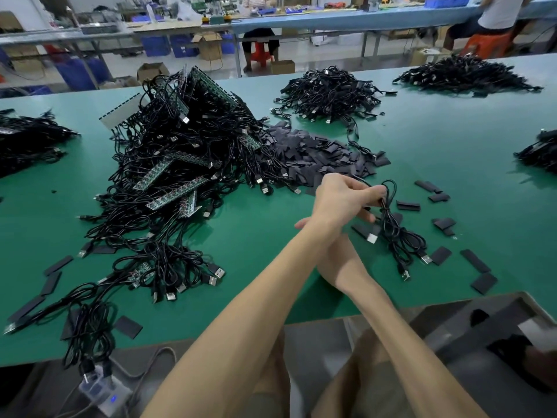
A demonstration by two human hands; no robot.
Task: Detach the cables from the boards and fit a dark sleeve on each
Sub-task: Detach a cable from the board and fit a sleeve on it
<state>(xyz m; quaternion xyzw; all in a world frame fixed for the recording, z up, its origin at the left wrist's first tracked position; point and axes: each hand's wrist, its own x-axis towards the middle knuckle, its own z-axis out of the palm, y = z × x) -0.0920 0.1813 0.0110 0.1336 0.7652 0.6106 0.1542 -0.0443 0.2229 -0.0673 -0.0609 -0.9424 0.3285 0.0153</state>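
The cables (394, 236) in hand are a small bunch just right of centre, near your edge of the bench (256, 224). Your left hand (343, 200) reaches across, its fingers (370, 193) curled round the top loops, and the plugs trail onto the mat. Your right hand (334, 257) lies crossed under the left wrist. Only its fingertips peek out, so I cannot tell whether it holds anything.

This bunch looks free of any board and no sleeve shows on it, so sleeving seems the step in hand. Loose sleeves (441, 254) lie scattered around it, with the big sleeve pile (316, 152) just behind. Much is left: the tangle of boards (174, 176) to your left is large and wired up. The heap (328, 92) farther back is likely finished stock.

You have bare mat between the tangle and the bunch. The near edge sits close under your forearms, and cables on the left spill over it.
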